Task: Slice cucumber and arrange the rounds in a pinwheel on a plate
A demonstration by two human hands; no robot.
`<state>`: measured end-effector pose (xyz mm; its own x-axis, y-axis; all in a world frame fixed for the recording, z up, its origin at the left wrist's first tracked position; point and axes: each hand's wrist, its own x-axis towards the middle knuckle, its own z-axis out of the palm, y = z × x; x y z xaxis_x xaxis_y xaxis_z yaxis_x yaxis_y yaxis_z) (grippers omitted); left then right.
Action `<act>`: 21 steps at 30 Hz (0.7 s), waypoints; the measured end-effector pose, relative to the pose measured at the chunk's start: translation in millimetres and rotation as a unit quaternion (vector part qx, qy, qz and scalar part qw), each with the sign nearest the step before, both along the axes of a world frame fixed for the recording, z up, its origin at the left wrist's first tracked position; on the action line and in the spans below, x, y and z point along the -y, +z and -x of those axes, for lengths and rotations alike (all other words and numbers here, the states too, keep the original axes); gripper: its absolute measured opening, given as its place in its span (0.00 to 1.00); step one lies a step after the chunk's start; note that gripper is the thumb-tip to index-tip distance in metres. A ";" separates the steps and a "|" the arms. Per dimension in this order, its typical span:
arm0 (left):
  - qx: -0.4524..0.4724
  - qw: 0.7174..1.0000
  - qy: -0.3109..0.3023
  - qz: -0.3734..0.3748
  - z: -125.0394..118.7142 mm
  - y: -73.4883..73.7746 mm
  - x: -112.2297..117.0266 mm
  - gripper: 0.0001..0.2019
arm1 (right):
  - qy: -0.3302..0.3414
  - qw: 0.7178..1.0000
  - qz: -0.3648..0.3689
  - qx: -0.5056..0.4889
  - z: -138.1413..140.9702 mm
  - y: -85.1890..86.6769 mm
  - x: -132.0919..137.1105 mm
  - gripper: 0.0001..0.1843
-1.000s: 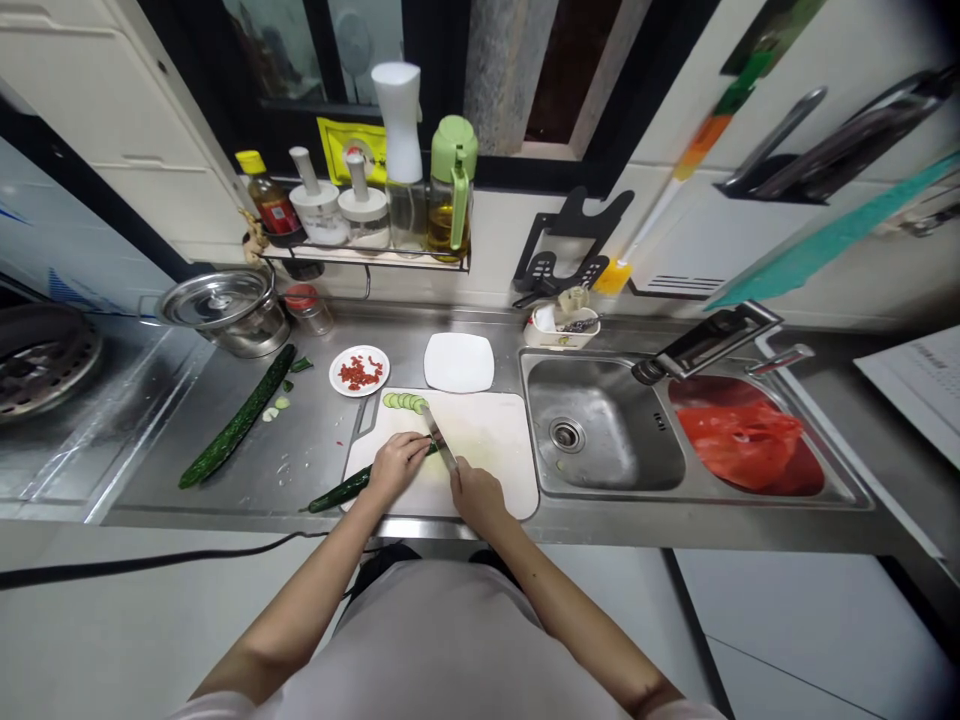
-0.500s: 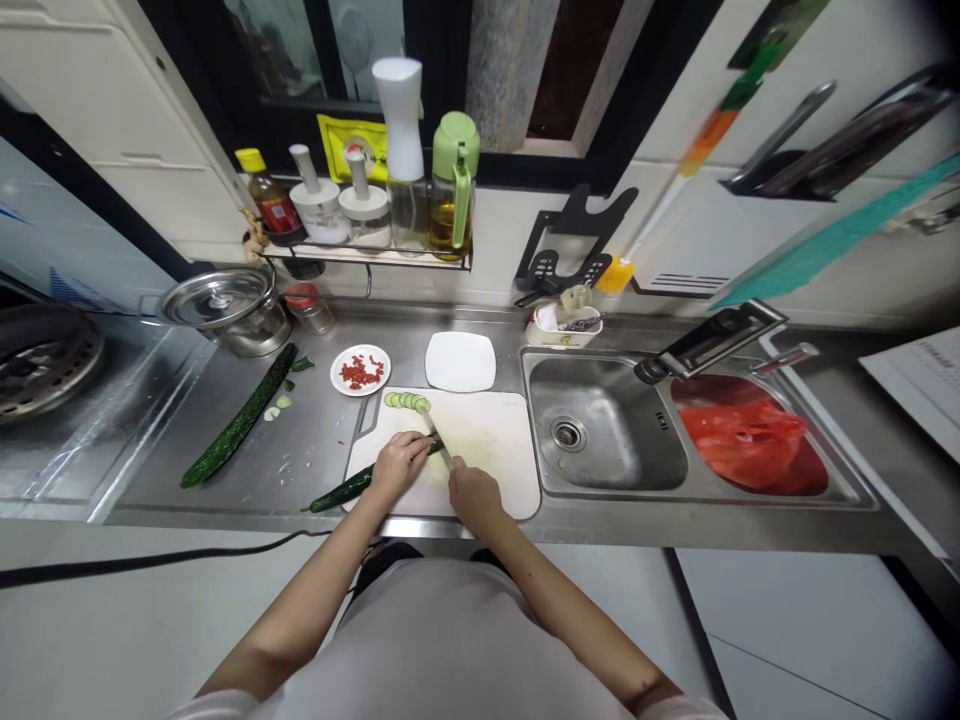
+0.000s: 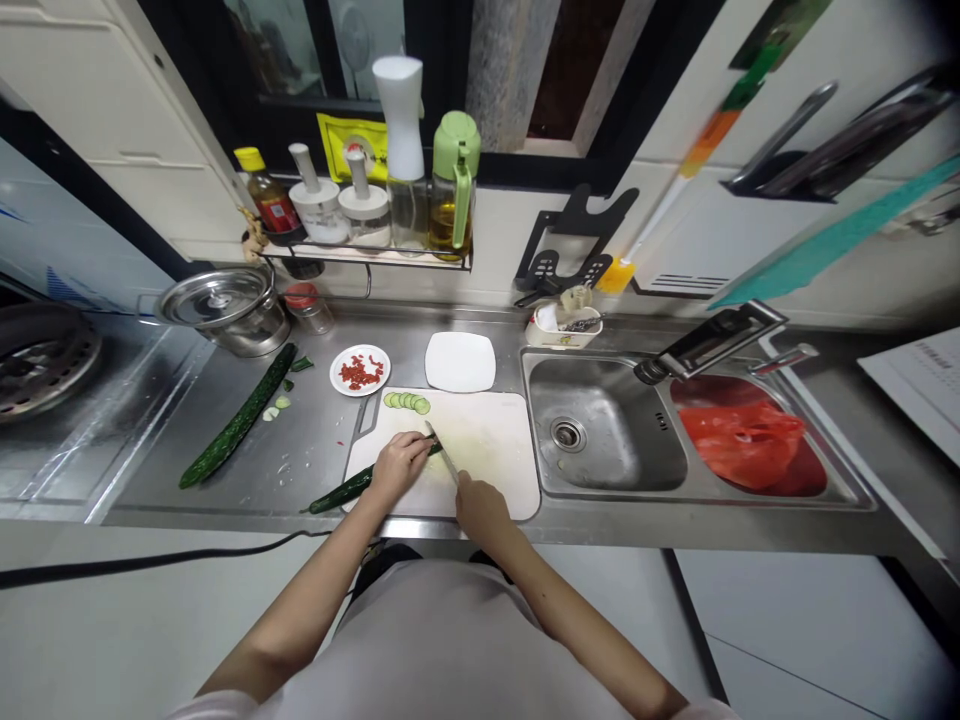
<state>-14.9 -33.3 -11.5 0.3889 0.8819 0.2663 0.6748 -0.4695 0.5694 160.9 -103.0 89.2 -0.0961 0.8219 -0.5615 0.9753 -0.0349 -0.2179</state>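
Observation:
My left hand (image 3: 403, 462) is closed over a dark green cucumber (image 3: 346, 491), whose stem end sticks out to the left past the white cutting board (image 3: 514, 470). In my right hand (image 3: 481, 505) is the handle of a knife (image 3: 445, 457); its blade slants up and left, close to the left fingertips and the cucumber's right end. Several pale green cucumber slices (image 3: 407, 402) lie overlapping in a row at the board's upper left. The cucumber's middle is hidden under my left hand.
A second cucumber (image 3: 240, 415) lies on the steel counter at left, near garlic cloves (image 3: 276, 407). Behind the board are a plate of chopped red pieces (image 3: 361, 371) and a white square plate (image 3: 460, 361). A sink (image 3: 607, 425) adjoins on the right; a lidded pot (image 3: 229, 310) stands back left.
My right hand has drawn the knife slightly back toward me and to the right, so its tip is away from the slices. My left hand stays on the cucumber.

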 end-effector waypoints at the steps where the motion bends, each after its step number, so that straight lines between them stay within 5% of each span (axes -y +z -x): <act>1: 0.000 1.000 0.000 0.001 0.2 -0.5 -0.2 0.12 | 0.001 1.000 0.004 0.002 -0.9 1.6 1.9 0.16; 21: 0.020 0.999 -0.006 -0.035 -0.2 -5.2 -1.5 0.10 | 0.013 1.000 0.012 -0.003 0.3 -3.5 -8.9 0.15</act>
